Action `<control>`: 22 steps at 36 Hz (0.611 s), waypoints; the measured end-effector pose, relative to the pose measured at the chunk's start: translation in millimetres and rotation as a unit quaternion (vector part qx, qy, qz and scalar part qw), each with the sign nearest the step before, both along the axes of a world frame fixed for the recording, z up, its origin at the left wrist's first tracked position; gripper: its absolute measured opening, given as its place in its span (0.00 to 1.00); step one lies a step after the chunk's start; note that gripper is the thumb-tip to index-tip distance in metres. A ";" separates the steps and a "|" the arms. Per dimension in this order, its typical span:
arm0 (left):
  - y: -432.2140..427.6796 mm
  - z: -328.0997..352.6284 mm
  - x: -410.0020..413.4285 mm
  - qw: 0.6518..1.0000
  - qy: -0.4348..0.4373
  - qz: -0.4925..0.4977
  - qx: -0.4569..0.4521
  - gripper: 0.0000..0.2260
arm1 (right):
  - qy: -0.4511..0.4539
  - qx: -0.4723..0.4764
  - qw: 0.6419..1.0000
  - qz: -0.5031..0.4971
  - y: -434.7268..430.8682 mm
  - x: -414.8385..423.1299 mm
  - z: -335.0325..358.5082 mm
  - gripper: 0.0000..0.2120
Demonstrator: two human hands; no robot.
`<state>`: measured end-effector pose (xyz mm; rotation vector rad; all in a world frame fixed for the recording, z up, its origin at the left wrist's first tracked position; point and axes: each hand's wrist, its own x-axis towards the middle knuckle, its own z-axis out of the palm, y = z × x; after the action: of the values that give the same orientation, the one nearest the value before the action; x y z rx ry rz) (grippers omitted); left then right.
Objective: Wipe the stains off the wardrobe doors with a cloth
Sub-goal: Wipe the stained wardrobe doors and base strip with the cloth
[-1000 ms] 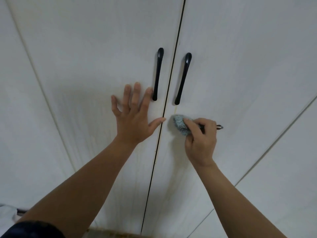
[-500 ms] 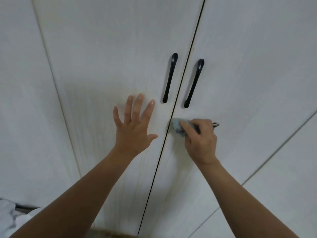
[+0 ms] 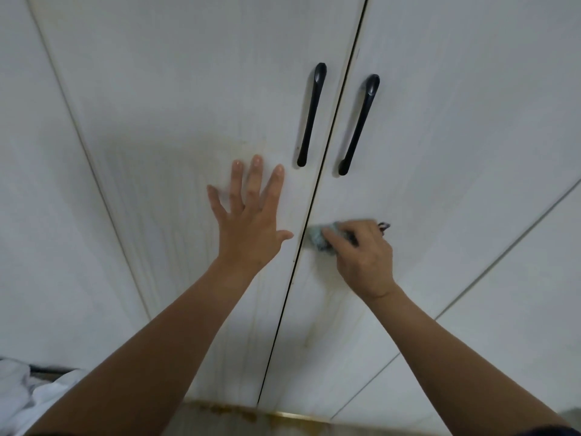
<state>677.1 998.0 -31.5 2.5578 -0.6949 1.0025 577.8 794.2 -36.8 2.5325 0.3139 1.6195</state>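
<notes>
Two white wardrobe doors meet at a dark vertical gap, the left door [image 3: 176, 99] and the right door [image 3: 456, 99]. My left hand [image 3: 251, 221] presses flat on the left door with fingers spread, just below its black handle [image 3: 311, 114]. My right hand [image 3: 364, 256] grips a bunched blue-grey cloth [image 3: 319, 238] and holds it against the right door beside the gap, below the second black handle [image 3: 360, 124]. Faint yellowish drip stains [image 3: 314, 335] run down the right door under the cloth. Pale streaks also mark the left door.
Further white panels flank the doors, one at the left [image 3: 37, 215] and one at the right [image 3: 518, 294]. A stained brownish ledge [image 3: 245, 415] runs under the doors. Crumpled white fabric [image 3: 28, 394] lies at the lower left.
My right hand with the cloth has slid left toward the gap between the doors. My left hand stays flat on the left door. The view has shifted, so the handles appear further right.
</notes>
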 end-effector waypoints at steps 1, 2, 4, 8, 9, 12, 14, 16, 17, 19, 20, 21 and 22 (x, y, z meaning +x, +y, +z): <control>-0.3 0.5 0.0 1.000 0.001 0.002 -0.001 0.62 | -0.028 0.023 0.999 -0.005 5.3 2.0 13.1 0.10; -0.8 0.5 -0.4 1.000 0.004 0.001 0.000 0.62 | -0.055 0.041 0.998 -0.009 10.8 4.0 23.5 0.09; 0.4 0.9 -0.5 1.000 0.005 0.000 -0.001 0.62 | -0.090 0.052 0.995 -0.007 20.4 12.2 36.2 0.09; 3.9 1.8 -0.3 1.000 0.005 -0.002 0.008 0.61 | -0.058 0.006 0.998 -0.018 22.9 22.3 5.4 0.07; 3.7 0.9 -0.5 1.000 0.007 -0.003 0.008 0.61 | -0.038 -0.016 0.999 -0.012 19.0 21.4 -10.9 0.06; 2.0 1.7 -0.7 1.000 0.011 -0.002 0.010 0.62 | 0.054 -0.074 0.996 0.013 4.7 13.7 -53.5 0.06; 3.2 4.2 -2.9 1.000 0.008 -0.005 0.015 0.61 | 0.107 -0.075 0.991 0.014 3.0 7.2 -67.5 0.08; 6.8 3.2 -4.2 1.000 0.000 -0.010 0.018 0.60 | 0.113 -0.049 0.992 0.020 7.0 2.5 -66.1 0.08; 8.5 1.5 -4.4 1.000 -0.003 -0.011 0.017 0.59 | 0.097 -0.030 0.995 0.023 10.2 0.6 -58.4 0.07; 11.4 -4.8 -7.1 1.000 0.002 -0.011 0.008 0.58 | 0.036 0.012 0.999 0.012 15.8 -2.3 -35.1 0.07; 12.4 -10.6 -9.2 1.000 0.007 -0.008 0.002 0.58 | -0.002 0.030 1.000 0.008 17.4 -3.0 -21.3 0.08; 13.1 -18.4 -11.2 1.000 0.013 -0.006 0.001 0.58 | -0.040 0.042 0.998 0.007 17.8 -2.3 -7.8 0.09; 11.2 -27.7 -12.8 1.000 0.018 -0.008 0.006 0.58 | -0.070 0.053 0.996 0.004 15.7 -0.8 2.5 0.10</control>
<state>664.3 1009.3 -59.2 2.5703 -0.7117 0.9468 576.9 810.0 -34.3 2.4779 0.2295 1.8516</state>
